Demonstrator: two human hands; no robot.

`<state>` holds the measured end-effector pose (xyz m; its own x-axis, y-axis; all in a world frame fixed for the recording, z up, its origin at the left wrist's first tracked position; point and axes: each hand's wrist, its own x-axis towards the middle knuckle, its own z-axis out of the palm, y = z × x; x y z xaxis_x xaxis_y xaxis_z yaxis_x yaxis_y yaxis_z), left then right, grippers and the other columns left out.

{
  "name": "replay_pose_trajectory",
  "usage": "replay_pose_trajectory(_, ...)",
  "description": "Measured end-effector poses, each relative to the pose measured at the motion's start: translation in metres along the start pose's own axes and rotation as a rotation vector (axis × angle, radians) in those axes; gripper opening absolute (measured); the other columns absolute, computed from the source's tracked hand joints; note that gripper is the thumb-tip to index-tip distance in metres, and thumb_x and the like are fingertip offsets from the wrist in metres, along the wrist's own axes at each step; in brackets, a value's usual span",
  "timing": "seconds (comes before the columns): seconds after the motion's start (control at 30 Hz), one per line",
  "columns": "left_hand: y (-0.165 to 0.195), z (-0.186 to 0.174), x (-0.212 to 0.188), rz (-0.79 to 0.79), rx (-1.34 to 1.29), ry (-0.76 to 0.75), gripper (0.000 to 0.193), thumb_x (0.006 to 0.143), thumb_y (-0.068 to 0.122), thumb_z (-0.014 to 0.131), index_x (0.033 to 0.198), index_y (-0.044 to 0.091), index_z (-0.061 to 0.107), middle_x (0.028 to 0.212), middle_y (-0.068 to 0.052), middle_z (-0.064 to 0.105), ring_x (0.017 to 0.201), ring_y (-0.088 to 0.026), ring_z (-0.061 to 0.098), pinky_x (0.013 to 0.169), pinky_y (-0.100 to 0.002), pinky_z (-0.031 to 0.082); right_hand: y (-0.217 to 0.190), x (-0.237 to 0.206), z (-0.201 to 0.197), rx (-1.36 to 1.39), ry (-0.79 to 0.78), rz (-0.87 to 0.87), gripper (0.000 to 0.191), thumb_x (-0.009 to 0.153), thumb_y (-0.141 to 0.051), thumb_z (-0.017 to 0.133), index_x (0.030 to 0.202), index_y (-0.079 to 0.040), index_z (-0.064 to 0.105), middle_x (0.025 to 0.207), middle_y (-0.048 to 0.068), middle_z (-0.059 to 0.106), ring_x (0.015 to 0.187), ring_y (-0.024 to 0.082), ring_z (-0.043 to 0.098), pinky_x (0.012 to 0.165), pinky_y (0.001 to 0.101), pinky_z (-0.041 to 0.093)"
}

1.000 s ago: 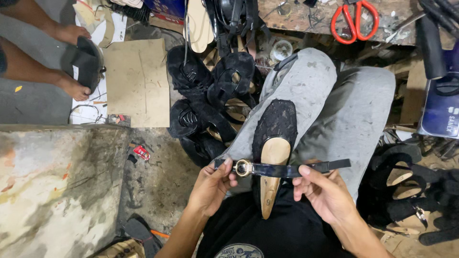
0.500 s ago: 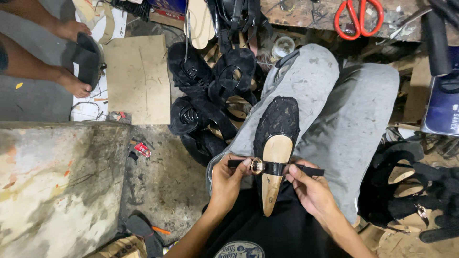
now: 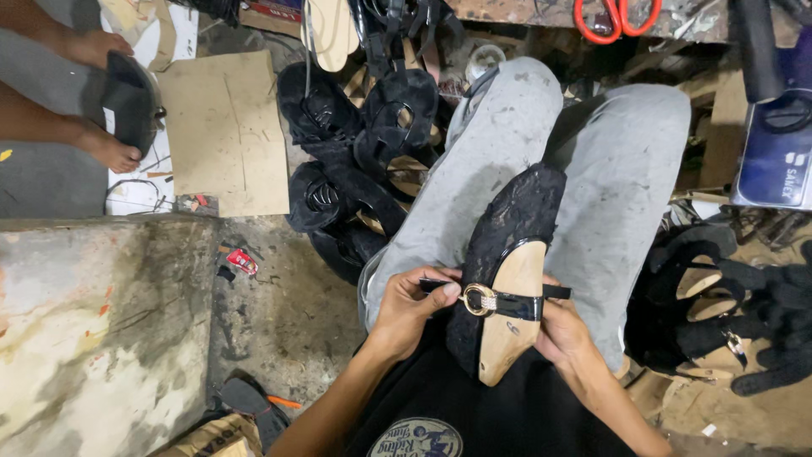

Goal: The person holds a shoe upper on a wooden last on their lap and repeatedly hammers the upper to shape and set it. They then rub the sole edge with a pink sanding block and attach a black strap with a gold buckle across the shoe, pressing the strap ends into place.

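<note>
The left hand (image 3: 414,309) is closed on one end of a glossy black strap (image 3: 499,300), thumb and fingers pinching it beside a round gold buckle (image 3: 479,300). The right hand (image 3: 562,332) is curled around the strap's other end at the far edge of a black lace shoe (image 3: 512,245) with a tan insole (image 3: 512,309), which lies along the lap between the grey trouser legs (image 3: 622,195).

A second ago the strap was stretched wide in front of the shoe, hands well apart; now both hands have drawn in and the strap lies flat across the insole, buckle at its left edge.

Left of the knees, a heap of black sandals (image 3: 355,161) crowds the floor, and another heap (image 3: 736,305) sits right of the legs, so little open room remains on either side. Bare concrete (image 3: 101,330) lies at lower left. Farther off, a sheet of cardboard (image 3: 224,131) lies flat, another person's hands hold a dark sole (image 3: 131,101) at the top left corner, and red-handled scissors (image 3: 617,17) rest at the top edge.
</note>
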<state>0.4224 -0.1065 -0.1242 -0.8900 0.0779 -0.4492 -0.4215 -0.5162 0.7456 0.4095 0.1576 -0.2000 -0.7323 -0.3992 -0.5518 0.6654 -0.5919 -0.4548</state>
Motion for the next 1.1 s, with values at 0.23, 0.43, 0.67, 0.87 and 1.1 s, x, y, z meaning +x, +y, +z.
replay_pose_trajectory(0.23,0.007,0.003,-0.006,-0.033,0.017,-0.024,0.012,0.091,0.005,0.076,0.101,-0.002,0.075,0.114,-0.011,0.071,0.094,-0.011,0.065,0.085,-0.025,0.055,0.006,-0.006,-0.008,0.012,0.011,-0.021,0.049,0.087,-0.001,0.069,0.135,0.002,0.057,0.122,0.019,0.070,0.108,0.029,0.071,0.094,0.0455,0.057)
replay_pose_trajectory(0.43,0.007,0.003,-0.008,0.021,0.019,-0.085,0.007,0.093,0.003,0.076,0.098,-0.002,0.074,0.119,-0.012,0.070,0.101,-0.012,0.066,0.089,-0.026,0.054,0.003,-0.010,-0.003,0.019,-0.010,-0.032,0.050,0.087,0.000,0.070,0.135,0.004,0.057,0.122,0.019,0.070,0.107,0.029,0.071,0.093,0.0448,0.058)
replay_pose_trajectory(0.67,-0.001,-0.005,-0.009,-0.018,0.017,-0.050,0.007,0.090,0.003,0.076,0.096,0.000,0.074,0.118,-0.011,0.070,0.101,-0.012,0.066,0.088,-0.027,0.056,-0.005,-0.022,0.015,-0.010,0.035,-0.043,0.043,0.087,-0.004,0.070,0.128,0.004,0.061,0.116,0.017,0.072,0.102,0.026,0.072,0.090,0.0427,0.058)
replay_pose_trajectory(0.87,-0.014,-0.013,-0.005,-0.054,-0.184,-0.063,0.006,0.097,0.004,0.072,0.102,0.000,0.070,0.104,-0.010,0.070,0.086,-0.014,0.066,0.079,-0.030,0.054,-0.015,-0.038,0.049,-0.091,-0.006,-0.209,0.011,0.096,0.008,0.075,0.105,0.005,0.068,0.105,0.014,0.068,0.094,0.022,0.066,0.086,0.0345,0.054)
replay_pose_trajectory(1.1,-0.022,-0.001,0.016,-0.049,-0.337,-0.118,0.004,0.102,0.005,0.066,0.102,0.001,0.066,0.096,-0.007,0.070,0.085,-0.014,0.066,0.081,-0.031,0.053,-0.045,-0.038,0.076,-0.288,0.123,-0.285,0.009,0.086,0.007,0.075,0.092,0.002,0.070,0.111,0.011,0.071,0.097,0.018,0.067,0.087,0.0322,0.055)
